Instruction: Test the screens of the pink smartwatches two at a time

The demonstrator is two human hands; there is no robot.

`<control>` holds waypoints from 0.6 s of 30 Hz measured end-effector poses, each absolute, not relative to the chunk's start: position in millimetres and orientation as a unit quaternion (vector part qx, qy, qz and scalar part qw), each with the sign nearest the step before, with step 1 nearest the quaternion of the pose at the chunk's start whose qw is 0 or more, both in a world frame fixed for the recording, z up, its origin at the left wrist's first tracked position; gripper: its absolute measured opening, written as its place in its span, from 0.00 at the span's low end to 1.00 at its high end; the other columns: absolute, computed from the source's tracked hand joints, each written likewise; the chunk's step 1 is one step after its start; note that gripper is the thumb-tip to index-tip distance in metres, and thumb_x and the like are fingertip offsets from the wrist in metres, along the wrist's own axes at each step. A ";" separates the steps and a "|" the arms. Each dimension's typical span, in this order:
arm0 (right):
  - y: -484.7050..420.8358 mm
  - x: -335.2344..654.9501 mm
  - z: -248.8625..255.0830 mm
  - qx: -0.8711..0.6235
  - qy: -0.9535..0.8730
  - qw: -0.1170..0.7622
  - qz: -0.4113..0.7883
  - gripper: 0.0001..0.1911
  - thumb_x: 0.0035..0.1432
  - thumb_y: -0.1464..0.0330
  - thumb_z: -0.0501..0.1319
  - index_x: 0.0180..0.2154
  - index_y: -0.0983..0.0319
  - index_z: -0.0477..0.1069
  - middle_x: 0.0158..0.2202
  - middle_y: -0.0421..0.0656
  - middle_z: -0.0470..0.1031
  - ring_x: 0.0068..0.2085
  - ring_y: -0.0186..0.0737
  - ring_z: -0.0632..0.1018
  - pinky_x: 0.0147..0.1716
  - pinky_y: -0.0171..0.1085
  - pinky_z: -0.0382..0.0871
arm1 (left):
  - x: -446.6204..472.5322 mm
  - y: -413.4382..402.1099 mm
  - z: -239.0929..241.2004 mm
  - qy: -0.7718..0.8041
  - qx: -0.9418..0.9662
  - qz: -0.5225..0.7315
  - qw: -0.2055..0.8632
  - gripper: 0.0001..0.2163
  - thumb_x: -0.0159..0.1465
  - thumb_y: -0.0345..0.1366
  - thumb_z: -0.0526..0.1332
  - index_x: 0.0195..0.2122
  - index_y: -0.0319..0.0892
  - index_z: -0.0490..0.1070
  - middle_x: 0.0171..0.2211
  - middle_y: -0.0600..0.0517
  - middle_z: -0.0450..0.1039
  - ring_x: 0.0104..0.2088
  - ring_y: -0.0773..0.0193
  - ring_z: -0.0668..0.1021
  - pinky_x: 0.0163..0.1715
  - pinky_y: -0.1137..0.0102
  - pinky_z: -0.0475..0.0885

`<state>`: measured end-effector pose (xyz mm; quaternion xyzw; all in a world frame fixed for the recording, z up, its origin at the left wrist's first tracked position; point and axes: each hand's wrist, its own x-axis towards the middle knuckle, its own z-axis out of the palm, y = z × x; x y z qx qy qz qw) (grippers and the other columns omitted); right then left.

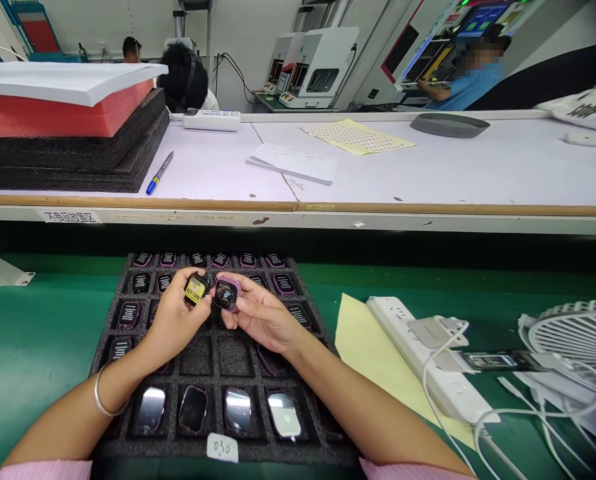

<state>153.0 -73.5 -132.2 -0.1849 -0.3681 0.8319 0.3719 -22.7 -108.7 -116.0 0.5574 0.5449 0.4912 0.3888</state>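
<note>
My left hand [175, 317] is closed on a black smartwatch [196, 289] with a lit yellow screen reading 07:09. Beside it, my right hand [263, 313] grips a purple-edged smartwatch [227, 294] by its sides, its dark screen facing me. Both are held close together above a black foam tray [178, 447]. Watch bodies fill many of its pockets; the upper rows show lit white text, while dark or reflective screens such as this watch [193, 409] sit in the front row. Two pockets below my hands hold nothing. My forearms hide part of the tray.
A power strip [428, 360] with white cables, a yellow sheet [351, 333] and a white fan [578, 333] lie to the right. Across the back runs a raised shelf [378, 180] with stacked foam [68, 150], a pen [159, 173] and papers [293, 163]. People are beyond it.
</note>
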 end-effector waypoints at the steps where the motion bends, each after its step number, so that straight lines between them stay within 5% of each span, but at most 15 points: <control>1: -73.5 153.1 -132.0 -0.187 -0.369 0.372 0.831 0.27 0.49 0.64 0.74 0.51 0.57 0.74 0.40 0.41 0.79 0.29 0.33 0.77 0.30 0.34 0.69 | -22.7 -108.8 -115.8 0.545 0.558 0.490 0.390 0.16 0.59 0.33 0.60 0.49 0.43 0.66 0.40 0.52 0.73 0.38 0.65 0.76 0.40 0.70 0.70; 18: -73.5 155.2 -132.4 -0.183 -0.395 0.359 0.825 0.26 0.51 0.63 0.73 0.52 0.56 0.71 0.40 0.40 0.76 0.29 0.33 0.76 0.32 0.35 0.69 | -23.7 -109.6 -115.3 0.533 0.578 0.470 0.401 0.15 0.60 0.34 0.60 0.49 0.43 0.66 0.38 0.52 0.74 0.39 0.64 0.77 0.41 0.69 0.71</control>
